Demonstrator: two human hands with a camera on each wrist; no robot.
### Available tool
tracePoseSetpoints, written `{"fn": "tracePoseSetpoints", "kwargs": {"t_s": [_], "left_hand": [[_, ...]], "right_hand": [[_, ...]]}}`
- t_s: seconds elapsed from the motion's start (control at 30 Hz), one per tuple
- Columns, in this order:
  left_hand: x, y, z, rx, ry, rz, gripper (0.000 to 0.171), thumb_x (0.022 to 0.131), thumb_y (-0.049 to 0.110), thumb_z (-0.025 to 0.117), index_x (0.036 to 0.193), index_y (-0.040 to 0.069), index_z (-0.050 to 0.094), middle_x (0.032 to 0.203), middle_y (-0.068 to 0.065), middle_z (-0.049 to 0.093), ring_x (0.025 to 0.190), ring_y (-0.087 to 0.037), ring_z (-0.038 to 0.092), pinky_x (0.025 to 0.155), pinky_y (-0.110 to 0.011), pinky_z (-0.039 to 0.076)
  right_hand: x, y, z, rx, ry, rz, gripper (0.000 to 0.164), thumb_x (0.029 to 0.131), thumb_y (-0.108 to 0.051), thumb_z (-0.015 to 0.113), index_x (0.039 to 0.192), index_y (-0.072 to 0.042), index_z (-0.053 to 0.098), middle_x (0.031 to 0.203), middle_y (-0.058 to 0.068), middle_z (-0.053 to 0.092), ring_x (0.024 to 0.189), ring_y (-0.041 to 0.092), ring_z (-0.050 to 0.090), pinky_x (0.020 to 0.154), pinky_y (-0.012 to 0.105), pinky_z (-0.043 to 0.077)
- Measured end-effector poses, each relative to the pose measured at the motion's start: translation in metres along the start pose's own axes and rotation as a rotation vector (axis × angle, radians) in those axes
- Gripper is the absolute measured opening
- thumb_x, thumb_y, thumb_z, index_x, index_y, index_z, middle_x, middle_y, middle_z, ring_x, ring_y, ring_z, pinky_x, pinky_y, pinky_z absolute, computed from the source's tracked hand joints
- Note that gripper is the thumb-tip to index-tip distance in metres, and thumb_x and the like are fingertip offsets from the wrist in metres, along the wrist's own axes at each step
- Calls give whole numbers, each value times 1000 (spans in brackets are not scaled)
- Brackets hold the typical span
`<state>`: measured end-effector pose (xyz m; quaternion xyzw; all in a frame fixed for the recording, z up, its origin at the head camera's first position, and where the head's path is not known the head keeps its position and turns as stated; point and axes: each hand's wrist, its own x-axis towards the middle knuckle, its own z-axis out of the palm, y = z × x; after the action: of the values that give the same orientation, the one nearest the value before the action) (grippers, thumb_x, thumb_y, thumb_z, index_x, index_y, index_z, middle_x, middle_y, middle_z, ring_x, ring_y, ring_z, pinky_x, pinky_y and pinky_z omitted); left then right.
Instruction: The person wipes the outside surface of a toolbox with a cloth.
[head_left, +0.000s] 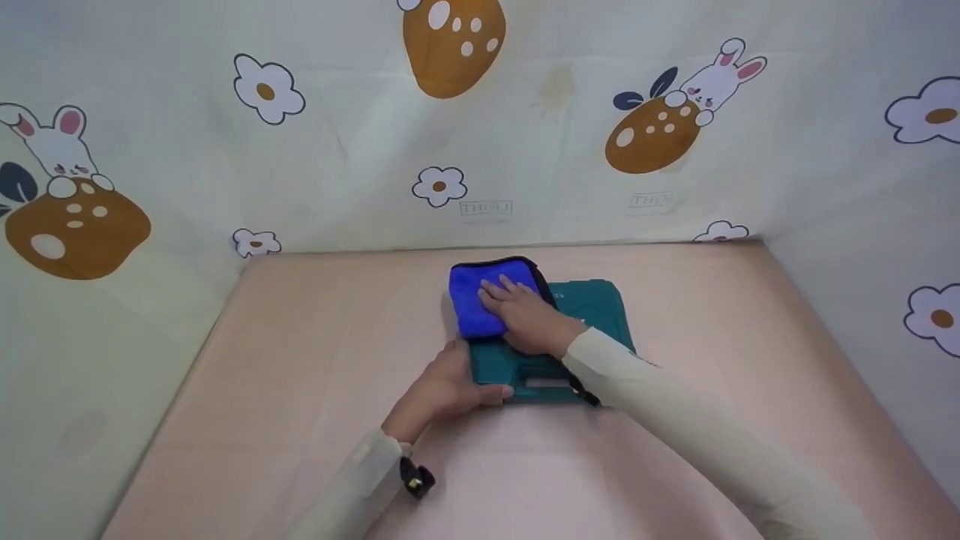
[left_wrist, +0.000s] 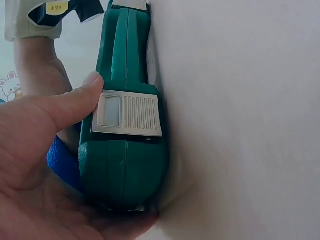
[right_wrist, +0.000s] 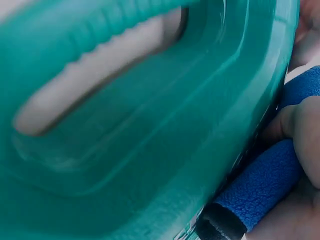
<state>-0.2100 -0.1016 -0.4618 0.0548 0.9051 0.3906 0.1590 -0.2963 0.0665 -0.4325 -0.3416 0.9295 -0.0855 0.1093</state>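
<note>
A green plastic carrying case (head_left: 592, 304) with a handle lies flat on the table. At its near left corner my left hand (head_left: 448, 386) grips it, the thumb (left_wrist: 80, 102) on the front edge beside a pale latch (left_wrist: 129, 114) and the palm round the side. A blue cloth (head_left: 474, 304) with black edging covers the far left part of the case and overhangs its left edge. My right hand (head_left: 529, 319) presses on the cloth with fingers spread. In the right wrist view the cloth (right_wrist: 267, 182) bunches under that hand, close to the case's handle opening (right_wrist: 95, 72).
The table (head_left: 315, 337) has a pinkish-beige cover. A pale cloth wall (head_left: 337, 180) printed with rabbits and flowers stands along its back and both sides. A black strap device (head_left: 416, 480) sits at the left wrist.
</note>
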Motion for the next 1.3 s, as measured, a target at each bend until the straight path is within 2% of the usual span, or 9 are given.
{"fn": "tracePoseSetpoints", "kwargs": {"t_s": [0.13, 0.4, 0.6, 0.77, 1.0, 1.17, 1.3], "left_hand": [[-2, 2, 0, 22, 25, -37, 117, 82, 49, 84, 160, -2, 15, 160, -25, 26, 142, -39, 35, 115, -54, 28], [-3, 1, 3, 6, 34, -16, 114, 81, 49, 84, 161, 1, 18, 160, -25, 26, 142, -39, 36, 114, -53, 29], [-5, 2, 2, -7, 37, -12, 116, 83, 48, 84, 160, -2, 13, 160, -28, 23, 144, -41, 32, 114, -54, 28], [-4, 0, 2, -1, 25, -7, 120, 82, 48, 84, 161, -1, 9, 163, -27, 17, 147, -42, 27, 115, -55, 26], [-4, -2, 2, -10, 16, 34, 117, 83, 45, 84, 161, -1, 11, 162, -28, 18, 146, -44, 27, 115, -56, 25], [-2, -1, 1, 39, 22, 71, 113, 83, 41, 86, 161, 0, 15, 161, -27, 23, 146, -43, 25, 116, -56, 24], [0, 0, 1, 83, 18, 24, 113, 81, 40, 87, 160, 0, 18, 159, -29, 25, 145, -45, 28, 115, -56, 26]], "right_hand": [[-9, -3, 3, 9, -6, -34, 68, 102, -7, 57, 162, -13, 25, 167, 3, 17, 152, 29, 4, 119, 41, 7], [-23, -6, 8, 4, -13, -111, 71, 100, -7, 63, 161, -11, 27, 167, 4, 19, 152, 29, 6, 119, 43, 8], [-33, -7, 10, 10, 0, -153, 71, 100, -9, 65, 161, -10, 28, 167, 4, 19, 152, 30, 6, 119, 44, 8], [-41, -7, 14, 16, 4, -190, 72, 100, -13, 66, 161, -10, 28, 167, 4, 19, 152, 30, 6, 119, 43, 8], [-52, -8, 19, 54, 10, -244, 70, 101, -13, 65, 160, -7, 30, 166, 7, 21, 152, 31, 7, 119, 47, 9], [-61, -7, 21, 100, 18, -267, 68, 101, -8, 62, 160, -7, 29, 166, 6, 21, 153, 30, 6, 119, 47, 8], [-69, -7, 21, 126, 17, -281, 65, 102, -5, 60, 160, -7, 30, 167, 5, 21, 153, 29, 5, 120, 45, 7]]}}
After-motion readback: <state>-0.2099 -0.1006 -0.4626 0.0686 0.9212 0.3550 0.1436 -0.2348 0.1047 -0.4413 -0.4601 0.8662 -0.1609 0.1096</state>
